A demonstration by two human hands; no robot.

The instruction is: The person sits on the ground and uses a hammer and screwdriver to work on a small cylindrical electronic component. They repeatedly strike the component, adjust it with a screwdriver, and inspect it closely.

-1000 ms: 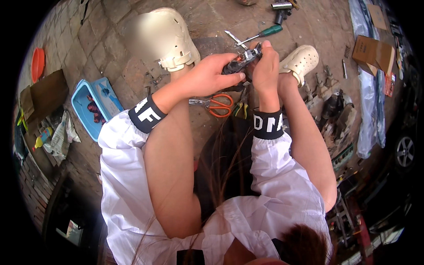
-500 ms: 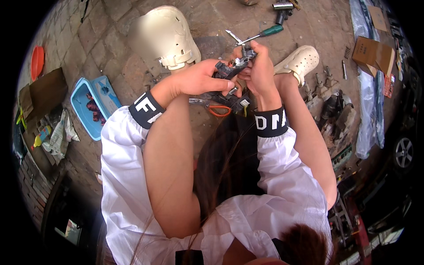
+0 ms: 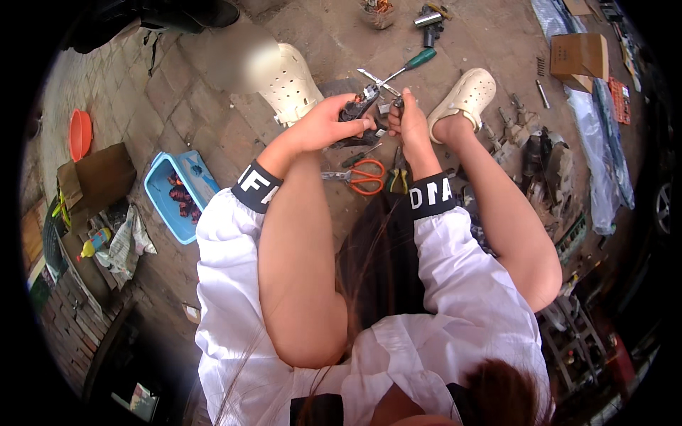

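My left hand (image 3: 328, 128) is closed around a black plastic part (image 3: 357, 108) with bits of metal and a coppery spot at its top. Just right of it, my right hand (image 3: 414, 133) is closed, with a small dark piece (image 3: 398, 104) at its thumb and fingers; its exact kind is unclear. Beyond the hands lie a green-handled screwdriver (image 3: 419, 59) and a silver blade-like tool (image 3: 376, 81), crossing each other. Below the hands are orange-handled scissors (image 3: 366, 177) and pliers (image 3: 398, 177) with dark and yellow-green grips.
A blue basin (image 3: 167, 206) holding reddish-copper coils stands at left, near a red bowl (image 3: 80, 135) and a cardboard piece (image 3: 96, 177). Metal parts (image 3: 536, 156) crowd the right, below a cardboard box (image 3: 579, 57). A power tool (image 3: 430, 25) lies ahead. Dark shoes (image 3: 213, 15) show at upper left.
My right hand has come away from the black part, leaving a gap between the hands. The view has shifted, and the scissors and pliers show more fully.
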